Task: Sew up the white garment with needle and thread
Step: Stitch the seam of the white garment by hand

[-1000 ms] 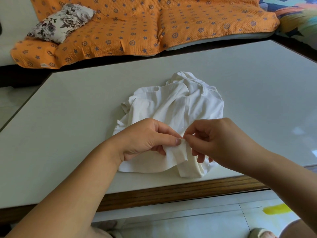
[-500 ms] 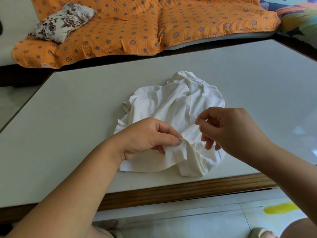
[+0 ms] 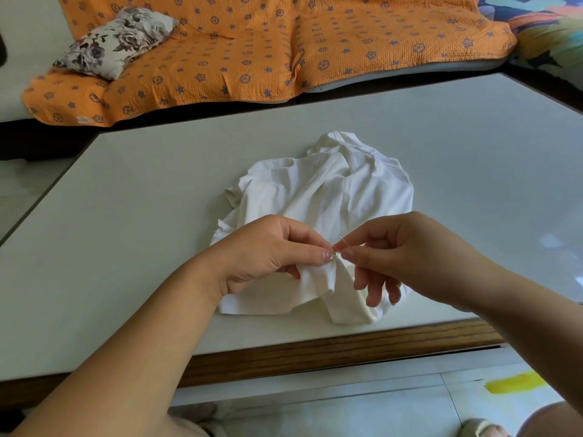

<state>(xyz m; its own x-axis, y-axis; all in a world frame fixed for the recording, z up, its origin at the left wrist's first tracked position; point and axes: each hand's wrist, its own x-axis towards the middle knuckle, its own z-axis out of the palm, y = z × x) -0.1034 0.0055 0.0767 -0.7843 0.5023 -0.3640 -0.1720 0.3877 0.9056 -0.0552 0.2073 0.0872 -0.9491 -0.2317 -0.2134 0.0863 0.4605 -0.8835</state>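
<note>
A white garment (image 3: 331, 190) lies crumpled near the front edge of the counter (image 3: 142, 216); the left hand (image 3: 271, 250) pinches up a fold; the right hand (image 3: 407, 257) pinches the needle (image 3: 341, 240) at that fold, other fingers loose; I'd say hold the fold taut and steer the point clear of the left thumb.

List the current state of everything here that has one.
white garment: crumpled on the table, one fold lifted.
left hand: pinches that fold.
needle: tilted, at the lifted fold.
right hand: pinches the needle.
thread: too fine to see.
</note>
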